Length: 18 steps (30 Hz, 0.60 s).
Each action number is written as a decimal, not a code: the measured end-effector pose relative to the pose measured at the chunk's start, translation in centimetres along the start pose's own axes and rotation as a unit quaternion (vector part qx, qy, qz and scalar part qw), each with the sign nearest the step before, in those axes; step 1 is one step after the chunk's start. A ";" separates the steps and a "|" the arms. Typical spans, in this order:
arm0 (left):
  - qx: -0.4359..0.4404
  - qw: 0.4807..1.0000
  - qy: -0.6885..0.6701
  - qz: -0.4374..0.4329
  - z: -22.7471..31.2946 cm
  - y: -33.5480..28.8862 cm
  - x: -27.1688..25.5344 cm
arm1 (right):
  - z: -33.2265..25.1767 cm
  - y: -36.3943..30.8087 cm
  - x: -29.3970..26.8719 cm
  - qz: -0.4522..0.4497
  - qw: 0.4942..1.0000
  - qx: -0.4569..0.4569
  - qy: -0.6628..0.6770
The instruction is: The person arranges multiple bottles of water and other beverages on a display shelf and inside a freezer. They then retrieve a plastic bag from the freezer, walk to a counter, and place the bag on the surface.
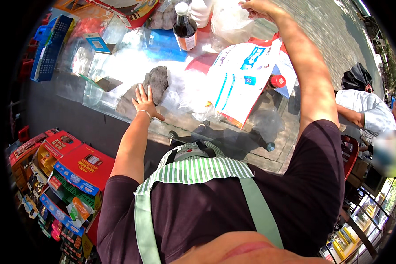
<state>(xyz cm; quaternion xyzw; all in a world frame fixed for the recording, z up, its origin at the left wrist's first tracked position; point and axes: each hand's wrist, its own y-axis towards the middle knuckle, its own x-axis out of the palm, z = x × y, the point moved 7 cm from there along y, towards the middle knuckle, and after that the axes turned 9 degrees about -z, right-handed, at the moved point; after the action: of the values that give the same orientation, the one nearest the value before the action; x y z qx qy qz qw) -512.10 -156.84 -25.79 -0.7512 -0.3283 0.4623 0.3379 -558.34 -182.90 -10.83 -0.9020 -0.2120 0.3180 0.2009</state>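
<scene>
My left hand (145, 104) lies with fingers spread on the near edge of a crumpled dark grey cloth (157, 81). The cloth rests on a clear plastic sheet over the table. Across the table, my right arm stretches to a translucent plastic bag (229, 24). My right hand (260, 8) has its fingertips pinched at the bag's upper right edge. Left of that bag stands a dark bottle with a white cap (185, 31). A large white printed sack (241, 79) lies near my right arm, with a red-capped bottle (277, 81) beside it.
Several goods crowd the table's far side, including a blue basket (52, 50) and a small blue-and-white sign (98, 43). Red display boxes (81, 165) stand at lower left. A person in a white shirt (360, 109) sits at right, near a black bag (357, 78).
</scene>
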 end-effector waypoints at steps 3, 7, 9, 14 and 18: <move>-0.003 1.000 0.001 0.001 0.2 -0.1 -0.3 | 0.3 -1.1 -0.2 0.051 0.998 -0.032 -0.036; 0.006 1.000 -0.012 0.006 0.1 0.1 0.4 | 3.7 -4.8 -1.7 0.113 0.984 0.003 0.140; 0.014 1.000 -0.019 0.013 0.0 -0.1 0.1 | 7.5 -7.8 -3.4 0.085 0.978 0.042 0.188; 0.034 0.998 -0.025 0.041 0.1 0.7 0.2 | 17.7 -17.4 -5.1 0.175 0.938 0.055 0.294; 0.025 0.998 -0.053 0.012 -0.6 0.4 1.2 | 14.2 -28.2 2.1 0.491 0.764 -0.115 0.404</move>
<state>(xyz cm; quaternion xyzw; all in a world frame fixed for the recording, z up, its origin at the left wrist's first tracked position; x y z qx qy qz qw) -511.06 -156.19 -26.53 -0.7206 -0.3249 0.5139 0.3333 -573.43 -155.22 -8.01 -0.9442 0.3253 -0.0469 -0.0206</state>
